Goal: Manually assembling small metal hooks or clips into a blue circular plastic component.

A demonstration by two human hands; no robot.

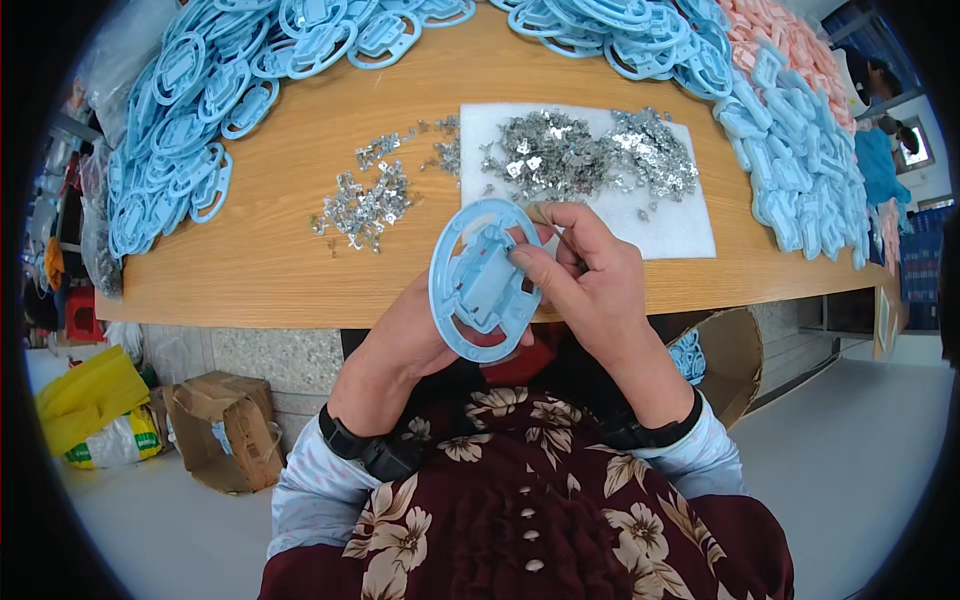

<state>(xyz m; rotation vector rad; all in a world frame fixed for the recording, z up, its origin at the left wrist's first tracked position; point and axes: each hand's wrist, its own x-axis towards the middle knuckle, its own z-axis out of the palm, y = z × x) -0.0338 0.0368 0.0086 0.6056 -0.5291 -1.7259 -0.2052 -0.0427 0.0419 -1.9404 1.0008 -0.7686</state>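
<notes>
A light-blue oval plastic frame (483,345), with a raised box-like middle, is tilted up over the table's near edge. My left hand (408,325) grips it from behind and below, its fingers mostly hidden by the frame. At the frame's upper right, my right hand (600,275) is closed, thumb and fingers pinched against the raised middle. Something thin and dark shows between those fingers, too small to name. Just beyond the hands, small shiny metal clips (550,155) lie heaped on a white foam sheet (685,232).
More metal clips (365,205) are scattered on the wooden table (280,270). Blue oval frames (180,140) are piled at the left and far side. Narrower blue parts (800,170) and pink parts (780,40) are heaped at right. Cardboard boxes (225,430) stand below.
</notes>
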